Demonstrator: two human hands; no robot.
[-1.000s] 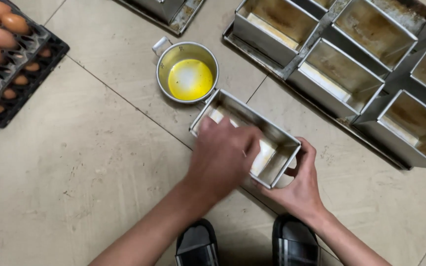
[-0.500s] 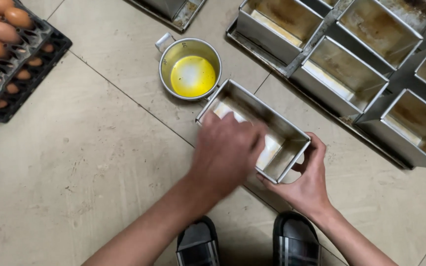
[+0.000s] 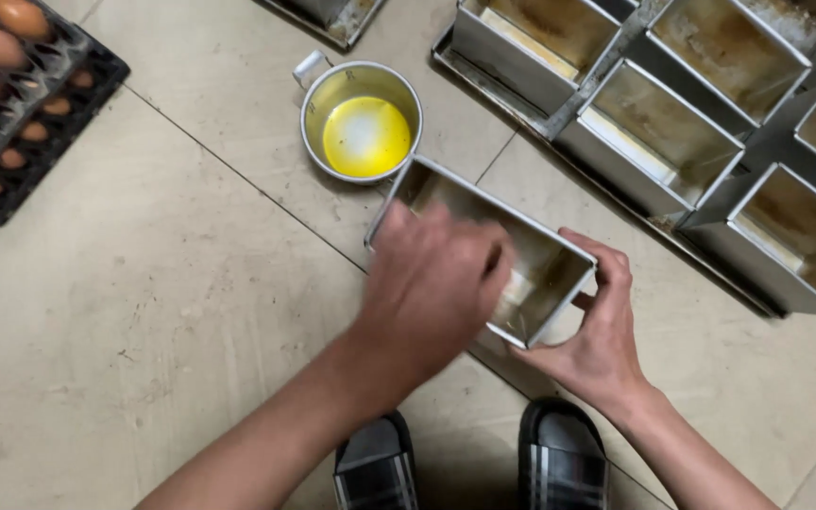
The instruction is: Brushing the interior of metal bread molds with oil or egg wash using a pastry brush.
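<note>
Gripping loaf tin (image 3: 540, 269), right hand (image 3: 597, 331) (left hand (image 3: 432, 288) inside).

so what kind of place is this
Probably a bakery's work area on a tiled floor: rows of metal loaf tins, a tray of eggs, and a small pot of yellow liquid.

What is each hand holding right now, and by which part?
The right hand holds the metal loaf tin by its near end. The left hand is inside the tin; any hold there cannot be told.

The loaf tin (image 3: 521, 255) is dull, greasy metal, the small pot (image 3: 318, 104) shiny metal, the floor tiles (image 3: 144, 312) matt.
</note>
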